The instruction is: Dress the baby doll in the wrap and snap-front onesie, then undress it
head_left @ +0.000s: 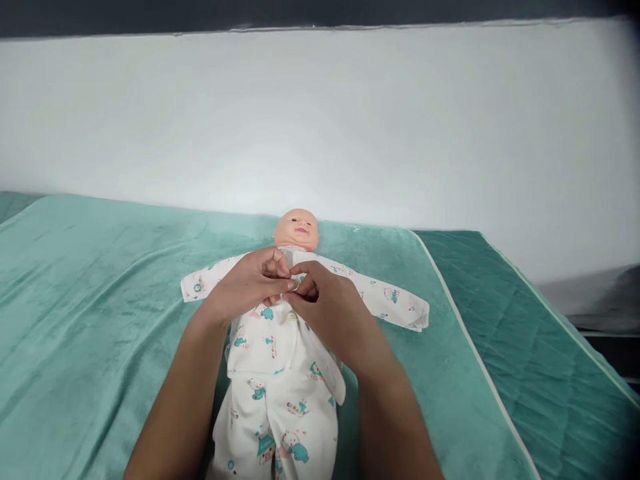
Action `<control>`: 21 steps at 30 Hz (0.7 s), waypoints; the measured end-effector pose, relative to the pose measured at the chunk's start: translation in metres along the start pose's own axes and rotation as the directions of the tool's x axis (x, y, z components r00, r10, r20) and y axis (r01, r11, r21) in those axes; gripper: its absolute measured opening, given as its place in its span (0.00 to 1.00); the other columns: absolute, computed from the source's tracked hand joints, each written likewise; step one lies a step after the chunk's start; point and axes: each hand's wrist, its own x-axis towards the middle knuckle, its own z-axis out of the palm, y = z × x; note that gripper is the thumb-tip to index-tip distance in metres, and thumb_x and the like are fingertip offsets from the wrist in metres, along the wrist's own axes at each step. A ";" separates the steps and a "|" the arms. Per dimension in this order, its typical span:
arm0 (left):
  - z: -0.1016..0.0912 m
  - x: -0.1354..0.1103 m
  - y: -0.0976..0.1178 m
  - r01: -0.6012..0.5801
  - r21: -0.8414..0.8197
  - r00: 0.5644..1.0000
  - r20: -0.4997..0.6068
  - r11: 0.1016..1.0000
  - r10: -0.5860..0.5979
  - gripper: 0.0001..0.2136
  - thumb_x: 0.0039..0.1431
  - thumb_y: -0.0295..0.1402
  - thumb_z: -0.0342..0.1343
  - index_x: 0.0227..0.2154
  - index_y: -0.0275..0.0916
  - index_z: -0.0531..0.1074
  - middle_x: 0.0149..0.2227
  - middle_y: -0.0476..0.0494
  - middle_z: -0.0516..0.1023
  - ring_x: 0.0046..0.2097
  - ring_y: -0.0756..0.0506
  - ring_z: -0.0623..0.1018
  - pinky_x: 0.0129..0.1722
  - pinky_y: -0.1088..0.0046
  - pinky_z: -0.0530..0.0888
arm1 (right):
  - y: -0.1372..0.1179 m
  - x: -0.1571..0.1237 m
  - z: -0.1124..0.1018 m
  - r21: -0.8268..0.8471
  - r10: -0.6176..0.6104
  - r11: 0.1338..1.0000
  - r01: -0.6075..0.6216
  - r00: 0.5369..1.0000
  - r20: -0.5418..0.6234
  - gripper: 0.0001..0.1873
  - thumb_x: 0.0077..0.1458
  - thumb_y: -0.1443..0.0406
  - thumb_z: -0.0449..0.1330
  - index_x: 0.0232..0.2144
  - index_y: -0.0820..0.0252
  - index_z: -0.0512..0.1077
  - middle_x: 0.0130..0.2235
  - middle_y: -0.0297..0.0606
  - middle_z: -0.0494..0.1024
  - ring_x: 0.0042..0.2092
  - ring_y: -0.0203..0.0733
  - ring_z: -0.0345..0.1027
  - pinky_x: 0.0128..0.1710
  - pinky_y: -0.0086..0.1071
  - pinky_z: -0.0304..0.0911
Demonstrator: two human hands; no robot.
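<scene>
A baby doll (296, 230) lies on its back, its head toward the wall. It wears a white printed baby shirt (260, 343) with both sleeves spread out, and matching trousers (300, 427). Over the chest, my left hand (255, 280) pinches the shirt's front edge between thumb and fingers. My right hand (325, 297) meets it there, thumb and forefinger pinched on the same front edge. The fingertips of both hands nearly touch and hide the exact spot they grip. Below them a small button or snap (292, 317) shows on the shirt front.
A light green blanket (100, 287) with soft folds lies under the doll. To the right, a darker green quilted cover (510, 313) reaches the bed's edge. Behind stands a white wall (320, 127) with a dark band along its top.
</scene>
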 end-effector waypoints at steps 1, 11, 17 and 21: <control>-0.001 0.001 -0.002 -0.010 -0.022 1.000 0.012 1.000 0.010 0.12 0.52 0.36 0.66 0.31 0.39 0.67 0.26 0.53 0.72 0.24 0.55 0.69 0.22 0.79 0.65 | -0.001 -0.001 0.000 -0.021 0.000 1.000 0.000 1.000 -0.003 0.10 0.58 0.65 0.57 0.43 0.54 0.71 0.26 0.29 0.72 0.30 0.38 0.65 0.31 0.32 0.55; -0.015 -0.006 0.000 0.010 0.155 0.999 0.041 0.988 -0.016 0.09 0.55 0.36 0.62 0.32 0.39 0.69 0.28 0.52 0.72 0.26 0.53 0.69 0.24 0.77 0.65 | 0.008 -0.007 -0.020 0.027 0.097 0.995 -0.101 0.989 0.109 0.14 0.61 0.55 0.56 0.48 0.51 0.69 0.27 0.29 0.73 0.29 0.39 0.65 0.28 0.32 0.56; -0.023 0.009 -0.022 -0.132 0.675 0.883 -0.252 0.726 0.396 0.09 0.63 0.28 0.48 0.39 0.41 0.74 0.41 0.44 0.77 0.45 0.44 0.75 0.45 0.66 0.71 | 0.043 0.016 -0.014 0.012 0.016 1.000 -0.013 0.945 -0.327 0.10 0.61 0.60 0.53 0.40 0.56 0.72 0.44 0.42 0.77 0.44 0.46 0.70 0.44 0.39 0.64; -0.030 0.027 -0.044 -0.068 0.872 0.896 -0.160 0.485 0.413 0.19 0.61 0.22 0.42 0.49 0.41 0.73 0.48 0.40 0.77 0.50 0.40 0.75 0.49 0.63 0.70 | 0.061 0.033 0.005 0.021 -0.059 0.997 0.068 0.954 -0.293 0.14 0.61 0.60 0.52 0.45 0.57 0.73 0.49 0.45 0.76 0.52 0.49 0.67 0.51 0.43 0.62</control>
